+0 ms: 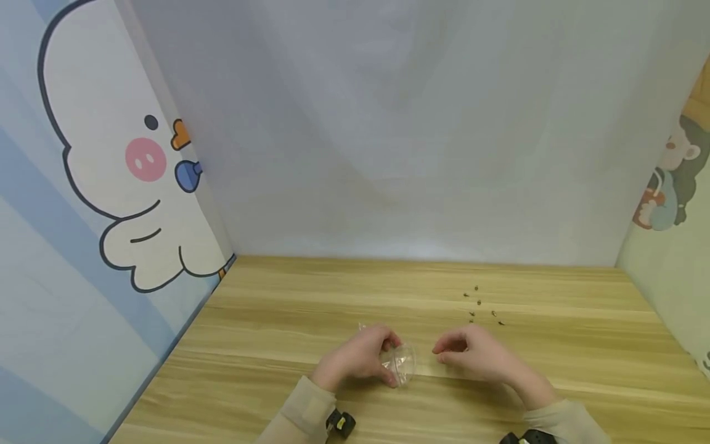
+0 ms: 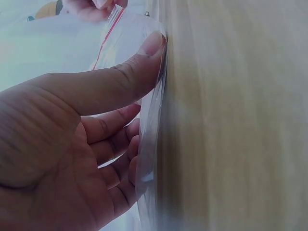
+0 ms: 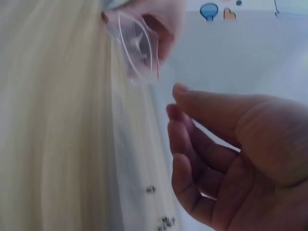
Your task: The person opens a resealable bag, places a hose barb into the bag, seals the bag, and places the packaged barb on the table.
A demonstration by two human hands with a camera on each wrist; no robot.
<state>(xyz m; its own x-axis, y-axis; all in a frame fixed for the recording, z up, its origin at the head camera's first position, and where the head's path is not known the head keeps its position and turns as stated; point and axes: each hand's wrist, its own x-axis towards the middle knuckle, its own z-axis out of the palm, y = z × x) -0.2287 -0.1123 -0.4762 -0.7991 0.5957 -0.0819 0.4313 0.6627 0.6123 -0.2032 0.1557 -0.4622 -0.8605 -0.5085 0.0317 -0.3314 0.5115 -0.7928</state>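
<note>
My left hand [image 1: 360, 356] grips a clear plastic zip bag [image 1: 405, 364] low over the table, and the bag's mouth gapes towards the right. In the left wrist view the thumb lies along the near side of the bag [image 2: 153, 115], with a red line at its seal. To the right, my right hand [image 1: 477, 356] is apart from the bag, its fingers loosely bent. Between its thumb and fingertips [image 3: 180, 88] I see nothing held. Beyond that hand, several tiny dark metal pieces, apparently screws [image 1: 479, 303], lie scattered on the wood.
The wood-grain table [image 1: 266, 308] ends at a pale grey backdrop [image 1: 416, 154]. A cartoon-printed panel [image 1: 100, 123] stands on the left, and another printed panel [image 1: 671, 246] on the right. Each wrist wears a black camera.
</note>
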